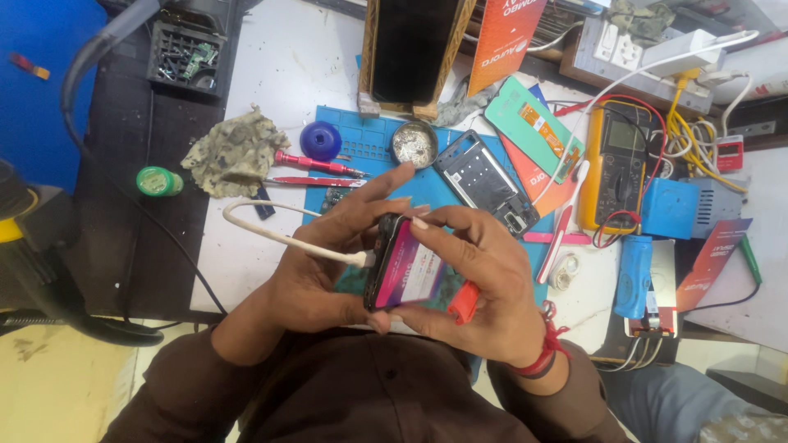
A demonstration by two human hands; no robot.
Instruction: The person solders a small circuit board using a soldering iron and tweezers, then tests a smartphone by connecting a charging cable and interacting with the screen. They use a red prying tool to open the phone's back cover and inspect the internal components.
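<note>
A smartphone [404, 267] with a lit magenta and white screen sits between both my hands above the blue work mat [373, 143]. My left hand [316, 262] cradles its left edge, fingers stretched over the top. My right hand [484, 283] grips its right side, thumb under the bottom edge. A white cable [279, 234] plugs into the phone's left end and loops back over the white table. An orange tool [464, 302] pokes out under my right palm.
On the mat lie a bare phone frame [484, 180], a round tin [414, 142], a red screwdriver [316, 164] and a blue cap [320, 139]. A yellow multimeter [616, 164], a power strip [640, 61], a rag [234, 152] and a green bottle [158, 181] surround it.
</note>
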